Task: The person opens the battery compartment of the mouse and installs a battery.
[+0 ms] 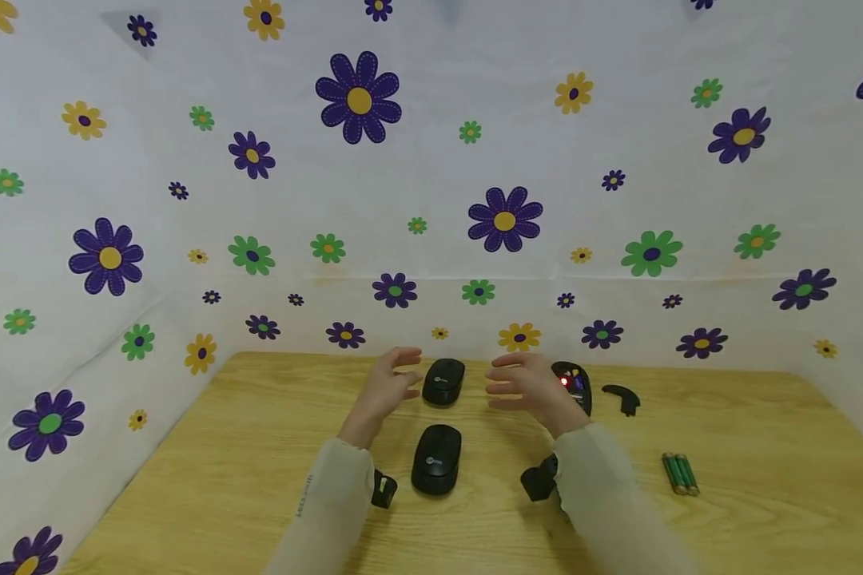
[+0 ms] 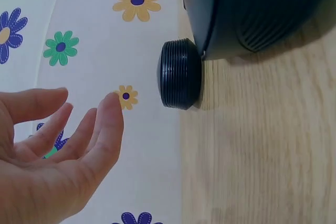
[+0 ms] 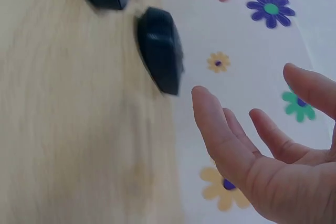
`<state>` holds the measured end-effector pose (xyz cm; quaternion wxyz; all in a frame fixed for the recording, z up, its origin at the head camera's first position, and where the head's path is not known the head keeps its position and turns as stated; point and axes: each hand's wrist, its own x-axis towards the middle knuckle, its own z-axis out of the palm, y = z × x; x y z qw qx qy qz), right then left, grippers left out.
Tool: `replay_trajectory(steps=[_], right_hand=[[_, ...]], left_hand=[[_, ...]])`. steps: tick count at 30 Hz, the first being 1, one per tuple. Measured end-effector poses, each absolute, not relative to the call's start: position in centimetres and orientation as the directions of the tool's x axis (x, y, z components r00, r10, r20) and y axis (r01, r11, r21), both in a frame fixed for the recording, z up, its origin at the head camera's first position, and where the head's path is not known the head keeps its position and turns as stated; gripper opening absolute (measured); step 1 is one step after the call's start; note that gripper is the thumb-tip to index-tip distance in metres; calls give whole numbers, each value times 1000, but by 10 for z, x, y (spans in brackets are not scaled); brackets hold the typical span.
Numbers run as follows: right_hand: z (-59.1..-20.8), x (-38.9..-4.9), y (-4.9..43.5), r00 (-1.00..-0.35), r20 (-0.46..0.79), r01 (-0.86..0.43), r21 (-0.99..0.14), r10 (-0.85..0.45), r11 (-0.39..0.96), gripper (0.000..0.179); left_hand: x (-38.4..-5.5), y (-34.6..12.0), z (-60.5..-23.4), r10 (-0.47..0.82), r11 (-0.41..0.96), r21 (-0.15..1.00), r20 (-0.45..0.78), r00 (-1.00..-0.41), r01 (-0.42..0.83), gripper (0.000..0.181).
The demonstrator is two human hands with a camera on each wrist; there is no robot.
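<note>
Two black computer mice lie one behind the other on the wooden table: the far mouse [image 1: 444,381] and the near mouse [image 1: 436,459]. My left hand [image 1: 383,393] hovers left of the far mouse, its fingers loosely bent and apart from it. On the other side, my right hand [image 1: 530,389] is held palm inward, fingers spread, holding nothing. The left wrist view shows the far mouse [image 2: 180,74] edge-on beyond the near mouse [image 2: 257,14]. Partly behind the right hand lies a black rounded device [image 1: 574,382] with a red light and small coloured labels.
Right of the right hand lies a curved black piece [image 1: 624,398]. Two green batteries [image 1: 680,473] lie side by side nearer the front right. A white flower-patterned cloth [image 1: 431,176] stands behind the table [image 1: 273,447] and along both sides.
</note>
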<state>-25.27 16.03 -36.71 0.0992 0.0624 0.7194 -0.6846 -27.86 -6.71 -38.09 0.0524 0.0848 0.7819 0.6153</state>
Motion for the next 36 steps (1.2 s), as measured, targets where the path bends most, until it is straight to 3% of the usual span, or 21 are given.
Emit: replay_trajectory(steps=[6, 12, 22, 36], right_hand=[[-375, -262, 143, -958, -285, 284, -959, -23, 19, 46], [-385, -269, 136, -947, -322, 322, -947, 1, 24, 47], [-393, -281, 127, -927, -375, 375, -927, -1, -11, 48], [-402, -300, 118, -939, -343, 343, -939, -3, -5, 49]], left_hand=[[-290, -74, -386, 145, 227, 973, 6, -989, 40, 40], [-303, -76, -401, 101, 183, 980, -93, -990, -74, 41], [-322, -80, -413, 143, 153, 972, -198, -970, -176, 42], [-334, -64, -409, 130, 194, 961, -226, -965, -199, 41]])
